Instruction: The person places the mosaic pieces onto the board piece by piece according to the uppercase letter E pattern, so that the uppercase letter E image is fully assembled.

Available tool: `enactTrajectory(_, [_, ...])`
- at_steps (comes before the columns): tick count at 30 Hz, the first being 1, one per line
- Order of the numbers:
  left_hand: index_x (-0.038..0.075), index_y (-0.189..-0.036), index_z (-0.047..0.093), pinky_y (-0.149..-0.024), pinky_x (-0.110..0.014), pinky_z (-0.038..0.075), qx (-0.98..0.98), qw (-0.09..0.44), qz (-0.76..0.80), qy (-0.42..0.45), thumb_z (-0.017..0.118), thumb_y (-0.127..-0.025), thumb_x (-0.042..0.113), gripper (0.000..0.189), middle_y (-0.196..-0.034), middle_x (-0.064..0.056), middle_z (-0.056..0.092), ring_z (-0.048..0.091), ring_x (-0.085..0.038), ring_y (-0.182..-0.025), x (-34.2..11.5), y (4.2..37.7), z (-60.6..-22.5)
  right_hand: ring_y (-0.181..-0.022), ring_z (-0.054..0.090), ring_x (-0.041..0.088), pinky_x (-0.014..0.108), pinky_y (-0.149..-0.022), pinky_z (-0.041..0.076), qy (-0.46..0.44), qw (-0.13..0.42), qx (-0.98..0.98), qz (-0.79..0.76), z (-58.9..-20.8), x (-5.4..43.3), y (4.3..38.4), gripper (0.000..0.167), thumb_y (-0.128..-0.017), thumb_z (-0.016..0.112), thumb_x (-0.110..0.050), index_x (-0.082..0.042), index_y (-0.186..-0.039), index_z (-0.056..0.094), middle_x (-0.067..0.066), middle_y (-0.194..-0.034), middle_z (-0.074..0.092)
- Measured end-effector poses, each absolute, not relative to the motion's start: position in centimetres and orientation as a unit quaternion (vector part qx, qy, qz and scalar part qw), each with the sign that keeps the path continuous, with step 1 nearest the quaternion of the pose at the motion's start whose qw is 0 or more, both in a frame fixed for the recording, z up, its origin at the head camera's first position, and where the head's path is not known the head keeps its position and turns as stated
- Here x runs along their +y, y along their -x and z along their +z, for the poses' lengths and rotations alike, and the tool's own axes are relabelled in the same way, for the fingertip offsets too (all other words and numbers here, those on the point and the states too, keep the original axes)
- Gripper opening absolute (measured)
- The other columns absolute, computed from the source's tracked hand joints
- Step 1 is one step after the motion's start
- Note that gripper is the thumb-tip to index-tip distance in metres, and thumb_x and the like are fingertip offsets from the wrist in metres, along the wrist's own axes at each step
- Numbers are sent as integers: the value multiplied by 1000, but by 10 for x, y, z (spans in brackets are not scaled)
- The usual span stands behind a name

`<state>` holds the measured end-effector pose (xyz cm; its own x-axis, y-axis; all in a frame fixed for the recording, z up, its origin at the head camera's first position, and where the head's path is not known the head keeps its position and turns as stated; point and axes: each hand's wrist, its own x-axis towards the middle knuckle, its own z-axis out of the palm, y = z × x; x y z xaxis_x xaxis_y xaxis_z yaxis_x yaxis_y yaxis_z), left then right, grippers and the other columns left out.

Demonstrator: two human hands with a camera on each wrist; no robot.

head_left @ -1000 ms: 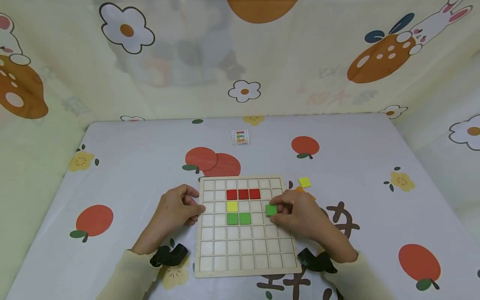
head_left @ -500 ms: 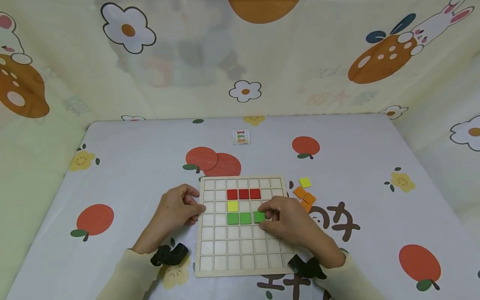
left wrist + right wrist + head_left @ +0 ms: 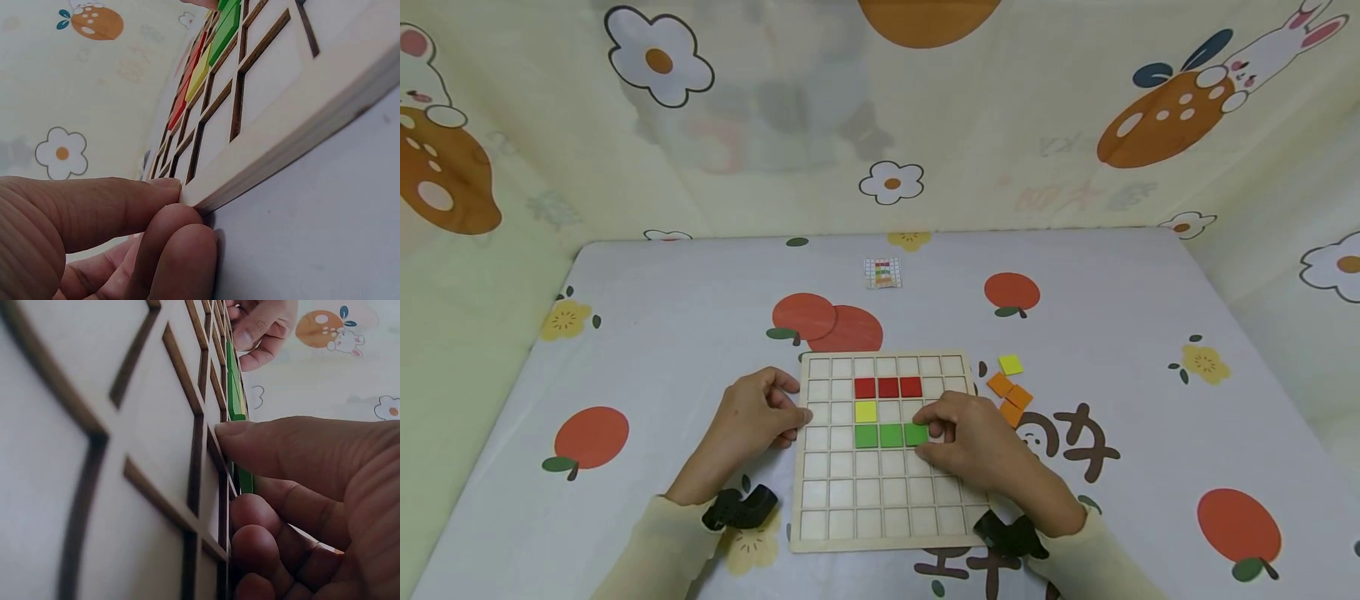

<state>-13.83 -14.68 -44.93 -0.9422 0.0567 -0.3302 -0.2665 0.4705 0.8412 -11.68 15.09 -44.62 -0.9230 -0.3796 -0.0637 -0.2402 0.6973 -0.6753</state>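
A wooden grid board (image 3: 816,543) lies on the table. My left hand (image 3: 752,412) holds its left edge, the thumb (image 3: 164,184) at the rim and the curled fingers against its side. With thumb and forefinger, my right hand (image 3: 977,437) pinches a green square tile (image 3: 914,434) at the right end of a green row; in the right wrist view the tile (image 3: 246,482) is partly hidden by the fingers. Two more green tiles (image 3: 891,435) sit to its left. A yellow tile (image 3: 865,412) lies above the leftmost green one, under a row of red tiles (image 3: 887,387).
Right of the board lie several loose tiles: a yellow tile (image 3: 1011,364) and orange tiles (image 3: 1018,396). A small card (image 3: 882,272) with a coloured grid pattern lies behind the board. A printed cloth (image 3: 662,333) covers the table, with a curtain (image 3: 790,192) behind it.
My right hand has moved left and nearer with the green tile, from the board's right side to the end of the green row. The orange tiles have come into view. My left hand stays put.
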Motion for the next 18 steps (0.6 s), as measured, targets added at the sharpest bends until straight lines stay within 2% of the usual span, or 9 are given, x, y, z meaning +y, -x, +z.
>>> enactTrajectory(18, [-1,-113,63,-56,-30,60,840,158,516,57,83,-87,4,34,-78,-9,68,65,-16,-57,-148,139,-449,-72,51,13,23,-61,44,176,92,917,-346,-447,152,118,24,-79,89,-7,-10,-100,78,-6,-77,55])
